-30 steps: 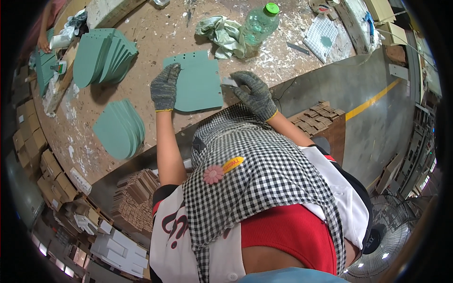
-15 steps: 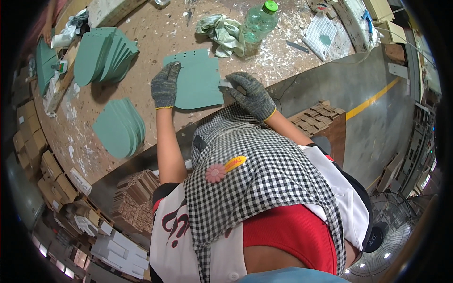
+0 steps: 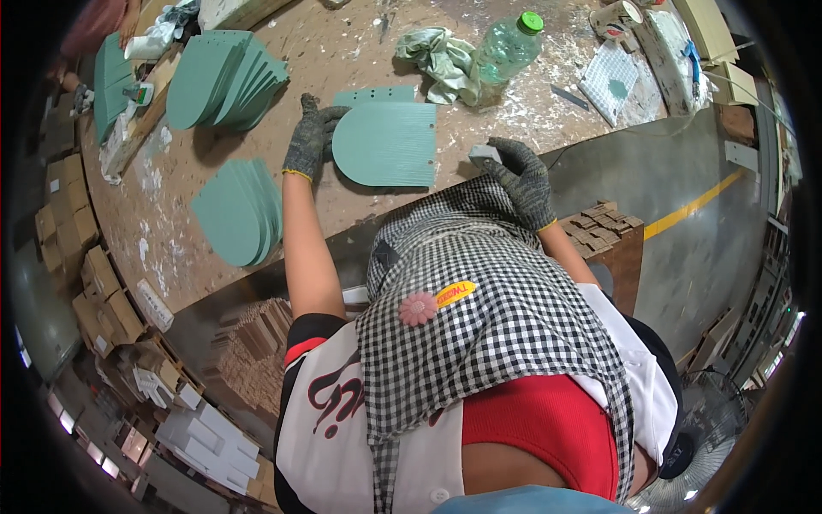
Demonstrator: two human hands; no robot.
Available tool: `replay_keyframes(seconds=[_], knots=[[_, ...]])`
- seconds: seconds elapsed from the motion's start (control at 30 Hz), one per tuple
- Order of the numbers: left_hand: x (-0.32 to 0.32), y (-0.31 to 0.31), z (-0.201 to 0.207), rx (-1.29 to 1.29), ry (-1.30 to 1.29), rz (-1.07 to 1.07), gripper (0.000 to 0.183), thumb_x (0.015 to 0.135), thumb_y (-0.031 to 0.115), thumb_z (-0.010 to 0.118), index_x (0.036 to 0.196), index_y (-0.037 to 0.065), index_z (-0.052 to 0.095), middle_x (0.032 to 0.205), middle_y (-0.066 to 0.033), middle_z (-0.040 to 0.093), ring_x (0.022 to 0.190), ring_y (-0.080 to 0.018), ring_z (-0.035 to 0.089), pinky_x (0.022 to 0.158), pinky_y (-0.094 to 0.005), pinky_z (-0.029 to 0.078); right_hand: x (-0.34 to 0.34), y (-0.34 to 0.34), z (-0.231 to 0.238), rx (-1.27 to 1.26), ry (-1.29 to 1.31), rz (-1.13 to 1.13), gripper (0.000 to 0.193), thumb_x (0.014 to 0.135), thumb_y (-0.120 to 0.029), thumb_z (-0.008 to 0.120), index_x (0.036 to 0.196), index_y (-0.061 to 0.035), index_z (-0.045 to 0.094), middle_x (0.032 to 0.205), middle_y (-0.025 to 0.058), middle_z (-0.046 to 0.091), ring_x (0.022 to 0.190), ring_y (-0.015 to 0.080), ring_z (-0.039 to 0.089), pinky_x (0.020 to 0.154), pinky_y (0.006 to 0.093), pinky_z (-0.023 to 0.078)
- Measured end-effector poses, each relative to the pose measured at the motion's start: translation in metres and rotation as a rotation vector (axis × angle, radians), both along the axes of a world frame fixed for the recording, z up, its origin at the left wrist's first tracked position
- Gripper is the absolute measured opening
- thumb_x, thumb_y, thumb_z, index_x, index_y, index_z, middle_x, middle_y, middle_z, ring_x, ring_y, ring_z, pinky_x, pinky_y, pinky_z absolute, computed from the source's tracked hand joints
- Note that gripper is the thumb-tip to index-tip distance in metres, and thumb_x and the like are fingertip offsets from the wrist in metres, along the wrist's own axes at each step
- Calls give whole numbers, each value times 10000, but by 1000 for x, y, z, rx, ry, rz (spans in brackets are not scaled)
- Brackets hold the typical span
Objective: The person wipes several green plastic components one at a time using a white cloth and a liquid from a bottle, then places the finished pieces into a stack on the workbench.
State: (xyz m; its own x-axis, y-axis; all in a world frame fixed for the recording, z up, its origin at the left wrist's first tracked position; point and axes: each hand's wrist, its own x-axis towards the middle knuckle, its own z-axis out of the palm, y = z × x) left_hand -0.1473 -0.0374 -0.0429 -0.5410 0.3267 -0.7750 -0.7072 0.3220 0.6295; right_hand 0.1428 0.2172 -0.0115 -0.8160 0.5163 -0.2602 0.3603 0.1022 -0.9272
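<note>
A green panel (image 3: 385, 146) with a rounded left end and small holes along its right edge lies flat on the worktable. Beneath it, the holed edge of another green panel (image 3: 374, 94) shows. My left hand (image 3: 310, 140), in a grey knit glove, is at the rounded end with its fingers apart, the fingertips at the panel's edge. Off the panel's right side, my gloved right hand (image 3: 524, 182) grips a small pale grey block (image 3: 485, 154) between thumb and fingers; the block is clear of the panel.
Stacks of green panels, one fanned (image 3: 235, 81) and one lower (image 3: 240, 212), stand to the left. Beyond are a crumpled cloth (image 3: 441, 64), a green-capped bottle (image 3: 511, 50), a dark strip (image 3: 569, 97) and a white grid-patterned sheet (image 3: 610, 81). The table's (image 3: 257, 287) front edge runs before me.
The top panel now lies with its rounded end left and its holes right, over another holed edge. My right hand has drawn away rightward with the block. The whole view has shifted.
</note>
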Motion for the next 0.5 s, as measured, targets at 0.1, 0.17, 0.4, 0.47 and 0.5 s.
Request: replay_keyframes(seconds=[0.1,0.17,0.4,0.47,0.5], knots=[[0,-3,0,29,17,-11,867,986,756,237,1058,47,730,796,-75,715,572,-142,596,488,-267,481,-4,0,7,10,13,18,390,875,-118,778,1233,-2,674,1158,120,691,1058,199,671,944,335,547],[3,-1,2,53,18,-13,866,986,755,243,1039,43,735,772,-71,710,568,-143,596,493,-266,483,-4,1,6,9,16,11,387,876,-123,778,1230,-3,676,1160,119,689,1062,201,670,944,334,546],[3,-4,-8,66,106,3,775,1017,690,315,1031,42,738,774,-47,707,591,-135,607,528,-250,483,-5,0,-5,2,36,-35,385,865,-125,789,1218,-13,682,1137,119,696,1025,188,678,914,318,552],[4,-3,-10,56,96,5,751,1022,675,336,1027,43,741,792,-47,713,617,-129,620,548,-247,488,-7,-3,-5,62,27,-11,379,866,-125,789,1215,-22,684,1132,117,698,1013,185,680,899,315,556],[6,-2,-11,14,157,-10,723,1033,649,348,1042,43,743,815,-49,718,640,-119,627,568,-239,489,-8,-5,-3,70,40,33,372,866,-126,788,1211,-30,686,1127,116,699,1006,183,682,884,313,559]])
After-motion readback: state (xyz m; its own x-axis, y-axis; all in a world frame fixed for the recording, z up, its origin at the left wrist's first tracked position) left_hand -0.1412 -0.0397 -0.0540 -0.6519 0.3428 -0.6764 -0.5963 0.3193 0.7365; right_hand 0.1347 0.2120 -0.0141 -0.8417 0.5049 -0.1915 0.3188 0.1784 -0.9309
